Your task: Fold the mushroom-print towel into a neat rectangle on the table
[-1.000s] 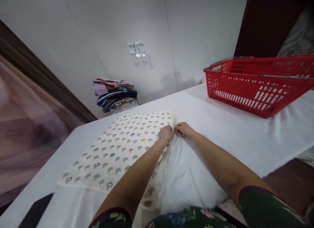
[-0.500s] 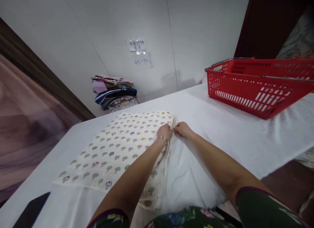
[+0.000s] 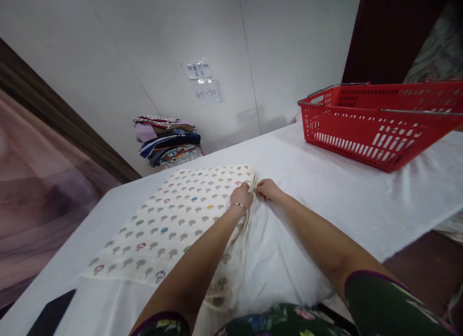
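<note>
Left hand [image 3: 241, 196] and right hand [image 3: 268, 189]: fingers of both closed in a pinch on the right-hand edge of the mushroom-print cloth [image 3: 173, 222], the two hands just apart. Cloth lies layered on the white-covered table [image 3: 311, 186], near corner slack. Judged light, soft, limp, not fragile; layers likely to slip, so best hold is the stacked edge, all plies together. Count: one cloth; beyond, one red basket [image 3: 354, 133], one fabric stack [image 3: 170, 140], two wall papers [image 3: 198, 69].
</note>
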Demonstrator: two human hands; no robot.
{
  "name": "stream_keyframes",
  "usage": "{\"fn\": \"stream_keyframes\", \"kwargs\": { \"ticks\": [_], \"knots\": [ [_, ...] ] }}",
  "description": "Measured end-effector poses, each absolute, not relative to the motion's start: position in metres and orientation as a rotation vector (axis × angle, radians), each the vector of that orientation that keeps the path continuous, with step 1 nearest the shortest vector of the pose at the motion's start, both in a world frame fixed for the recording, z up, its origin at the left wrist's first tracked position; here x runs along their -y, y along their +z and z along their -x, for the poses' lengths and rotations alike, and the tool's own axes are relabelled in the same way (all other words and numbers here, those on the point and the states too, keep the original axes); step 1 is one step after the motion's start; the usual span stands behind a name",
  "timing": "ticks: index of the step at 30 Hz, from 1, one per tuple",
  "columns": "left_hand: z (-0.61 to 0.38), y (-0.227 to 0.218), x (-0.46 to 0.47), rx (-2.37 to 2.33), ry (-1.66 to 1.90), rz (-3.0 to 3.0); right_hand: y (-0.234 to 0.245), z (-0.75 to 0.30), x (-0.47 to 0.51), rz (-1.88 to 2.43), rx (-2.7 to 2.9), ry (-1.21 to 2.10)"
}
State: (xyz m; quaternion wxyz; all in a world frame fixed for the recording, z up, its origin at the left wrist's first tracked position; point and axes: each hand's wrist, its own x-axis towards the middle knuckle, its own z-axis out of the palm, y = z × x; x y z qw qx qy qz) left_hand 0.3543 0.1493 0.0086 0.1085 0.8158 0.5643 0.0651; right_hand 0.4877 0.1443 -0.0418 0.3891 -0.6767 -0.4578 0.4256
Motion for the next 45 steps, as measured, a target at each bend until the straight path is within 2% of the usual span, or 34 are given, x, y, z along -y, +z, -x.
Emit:
{"fn": "stream_keyframes", "kwargs": {
  "ticks": [13,26,35,45],
  "knots": [
    [-0.357,0.012,-0.147,-1.666,0.122,-2.461,-0.037,-0.487,-0.144,1.669,1.089,1.179],
    [-0.361,0.021,-0.136,-1.579,-0.007,-2.850,-0.034,-0.490,-0.143,1.614,1.015,1.273],
    [-0.368,0.013,-0.133,-1.561,-0.079,-2.768,-0.032,-0.492,-0.140,1.591,1.010,1.306],
    [-0.359,0.021,-0.142,-1.652,0.075,-2.592,-0.033,-0.492,-0.141,1.596,1.006,1.301]
  ]
}}
